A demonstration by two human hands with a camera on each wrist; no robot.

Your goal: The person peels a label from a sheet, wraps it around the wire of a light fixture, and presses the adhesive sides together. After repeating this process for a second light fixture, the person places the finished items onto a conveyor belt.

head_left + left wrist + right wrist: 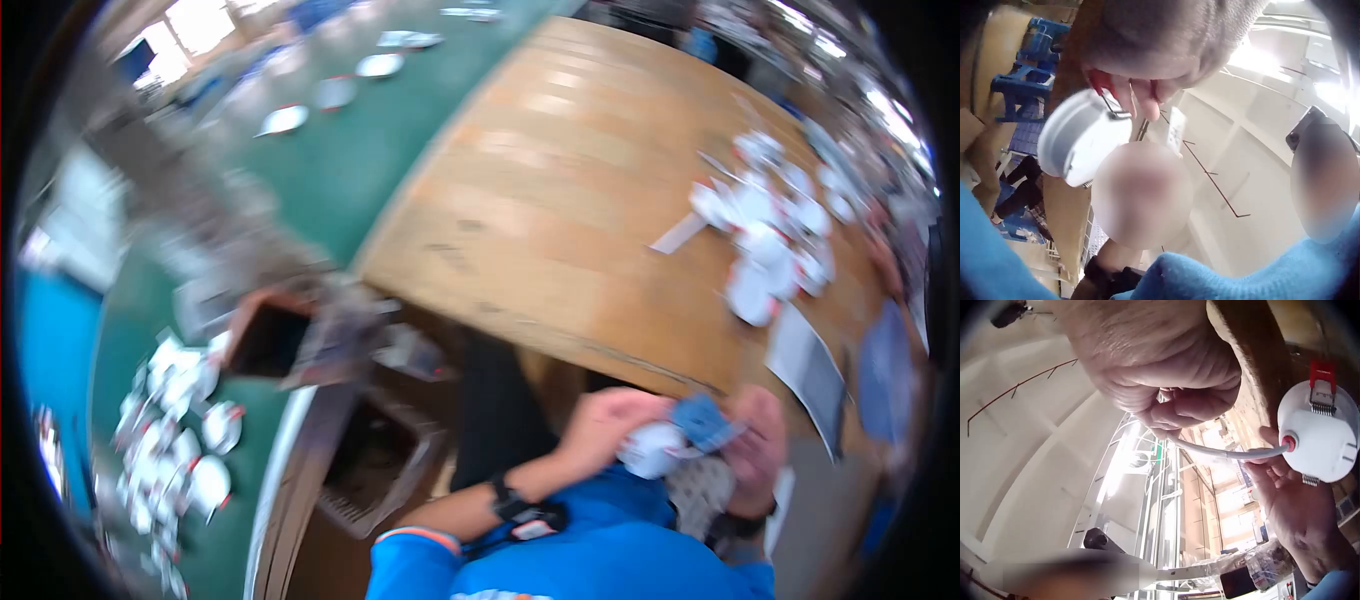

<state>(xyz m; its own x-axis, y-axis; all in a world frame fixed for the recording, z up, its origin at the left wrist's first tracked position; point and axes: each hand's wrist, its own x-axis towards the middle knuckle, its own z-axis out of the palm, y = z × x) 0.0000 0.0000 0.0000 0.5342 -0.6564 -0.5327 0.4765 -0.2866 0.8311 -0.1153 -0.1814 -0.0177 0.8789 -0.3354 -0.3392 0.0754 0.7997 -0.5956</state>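
Observation:
In the head view, my left hand point(615, 425) holds a white round fixture point(653, 450), and my right hand point(755, 440) is just beside it. The left wrist view has the left hand point(1166, 50) with its fingers at the rim of the fixture point(1075, 140), by a metal spring clip. A white cable point(1210, 452) runs from the back of the fixture point(1316, 440) to the curled fingers of my right hand point(1166, 375), which grip it. The fixture's back has a red tab point(1322, 375) and coiled springs. A small white tag point(1175, 131) hangs near the left fingers.
The wooden table point(560, 200) lies ahead, with a pile of white fixtures point(765, 240) on its right side. More white fixtures point(165, 460) lie on the green surface point(330, 190) at left. A plastic crate point(375, 460) stands below the table edge. The head view is blurred.

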